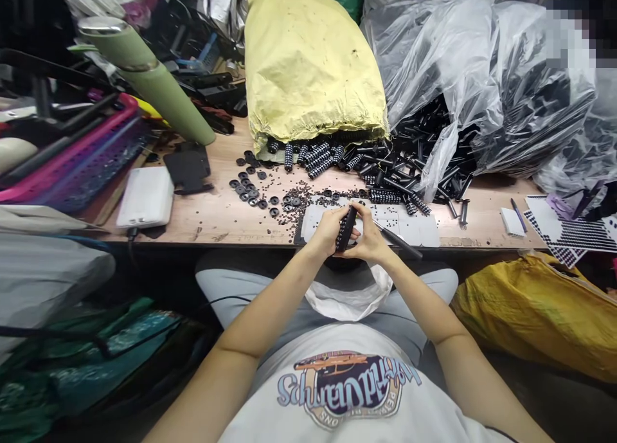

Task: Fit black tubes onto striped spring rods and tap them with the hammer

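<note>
My left hand and my right hand meet at the near edge of the wooden table. Both are closed round one black ribbed rod, held upright between them. A white sheet lies on the table under and beyond my hands. Black washers and tiny black beads are scattered just left of my hands. Several finished ribbed rods lie further back.
A yellow sack and clear plastic bags of black tubes fill the back. A white box, pink baskets and a green roll are left. A white bag lies on my lap. A yellow bag sits right.
</note>
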The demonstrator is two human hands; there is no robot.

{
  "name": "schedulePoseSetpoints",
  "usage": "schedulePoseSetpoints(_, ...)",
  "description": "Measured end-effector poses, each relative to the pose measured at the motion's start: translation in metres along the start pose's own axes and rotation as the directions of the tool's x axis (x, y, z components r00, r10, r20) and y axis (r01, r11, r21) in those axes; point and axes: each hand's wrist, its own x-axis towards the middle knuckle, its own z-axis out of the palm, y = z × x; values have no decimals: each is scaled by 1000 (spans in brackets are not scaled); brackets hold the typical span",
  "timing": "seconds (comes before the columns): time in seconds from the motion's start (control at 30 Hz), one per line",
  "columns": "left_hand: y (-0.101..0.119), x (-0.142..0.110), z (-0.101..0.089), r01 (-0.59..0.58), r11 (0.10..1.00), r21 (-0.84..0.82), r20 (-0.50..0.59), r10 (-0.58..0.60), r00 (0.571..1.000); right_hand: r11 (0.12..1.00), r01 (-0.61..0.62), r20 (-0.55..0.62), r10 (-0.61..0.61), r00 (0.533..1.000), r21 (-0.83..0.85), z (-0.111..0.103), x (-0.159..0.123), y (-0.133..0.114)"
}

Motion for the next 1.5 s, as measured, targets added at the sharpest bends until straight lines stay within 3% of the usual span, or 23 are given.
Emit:
schedulePoseSetpoints(0.07,-6,2,-6,-102,985,138,6,102,995,999,-17,-23,16,1000,-39,8,1,4)
schedulePoseSetpoints(0.13,-17,3,-14,-294,864,409,3,321,947,994,-36,-55,31,998,-101,19,3,8)
schedulePoseSetpoints(0.17,-24,3,-19,-375,731,571,29,438,898,989,-49,-74,39,997,-136,25,4,10)
schedulePoseSetpoints(0.23,-37,5,-29,-429,390,815,142,583,800,976,-74,-98,55,994,-207,33,6,13)
schedulePoseSetpoints(0.27,-43,7,-35,-417,241,876,202,601,773,967,-83,-101,60,993,-240,35,6,15)
schedulePoseSetpoints(0.33,-49,13,-47,-389,49,920,286,594,752,943,-98,-94,72,993,-319,31,2,19)
schedulePoseSetpoints(0.43,-49,22,-67,-425,-79,902,387,585,712,825,-245,-151,194,969,-509,4,-10,27)
schedulePoseSetpoints(0.5,-47,28,-74,-497,-115,860,467,570,676,682,-371,-181,336,924,-630,-20,-20,31)
schedulePoseSetpoints(0.57,-46,31,-74,-574,-131,808,547,529,649,597,-443,-175,452,875,-669,-41,-27,30)
schedulePoseSetpoints(0.67,-46,33,-64,-580,-170,797,582,473,662,650,-512,-180,508,842,-561,-59,-33,16)
schedulePoseSetpoints(0.77,-44,32,-55,-499,-222,837,540,473,696,713,-523,-232,472,851,-466,-58,-37,-1)
schedulePoseSetpoints(0.93,-44,23,-46,-447,-277,851,525,449,723,586,-501,-85,593,801,-637,-44,-39,-17)
schedulePoseSetpoints(1.0,-50,19,-38,-426,-311,849,526,438,729,614,-487,-93,559,824,-622,-43,-36,-26)
schedulePoseSetpoints(1.1,-61,15,-28,-398,-350,848,522,425,739,728,-426,-132,426,895,-537,-36,-28,-45)
schedulePoseSetpoints(1.2,-68,19,-24,-421,-330,845,531,418,737,776,-310,27,387,922,-550,-19,-18,-56)
schedulePoseSetpoints(1.3,-67,27,-27,-482,-287,828,560,448,697,732,-244,193,457,868,-636,-4,-11,-55)
schedulePoseSetpoints(1.37,-63,29,-28,-476,-223,850,521,478,707,716,-251,185,471,862,-651,-4,-7,-51)
schedulePoseSetpoints(1.43,-58,27,-28,-457,-137,879,464,469,752,704,-297,100,464,880,-645,-11,-4,-45)
schedulePoseSetpoints(1.5,-49,24,-27,-488,-71,870,471,413,779,673,-359,4,474,880,-647,-20,-3,-34)
